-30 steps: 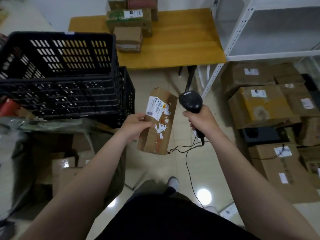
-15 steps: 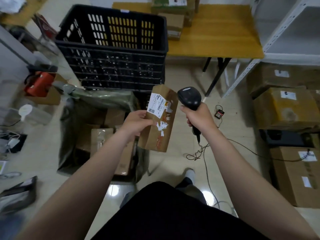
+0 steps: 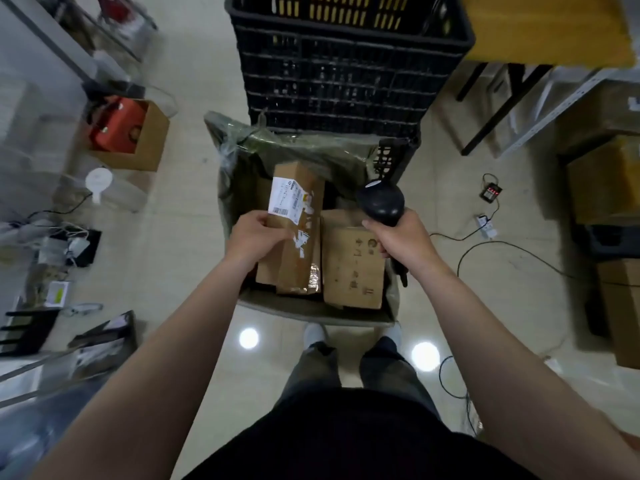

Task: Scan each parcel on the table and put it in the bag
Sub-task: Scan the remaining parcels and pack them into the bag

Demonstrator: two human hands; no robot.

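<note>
On the floor at far left, an open cardboard box (image 3: 147,147) holds a red item (image 3: 116,126). Further right, the left hand (image 3: 258,237) grips a long brown parcel (image 3: 301,237) by its left edge, thumb on top near the white label (image 3: 284,199). The parcel lies within the open mouth of the green bag (image 3: 304,147); whether it rests on the boxes beneath, I cannot tell. Just beside it in the bag sits a squarer carton (image 3: 353,271). Behind the bag stands a black crate (image 3: 332,64). The right hand (image 3: 403,237) is clenched round a black scanner (image 3: 382,202) over the bag's right side. A yellow worktop (image 3: 547,29) shows top right, with stacked cartons (image 3: 606,181) on the floor at far right.
</note>
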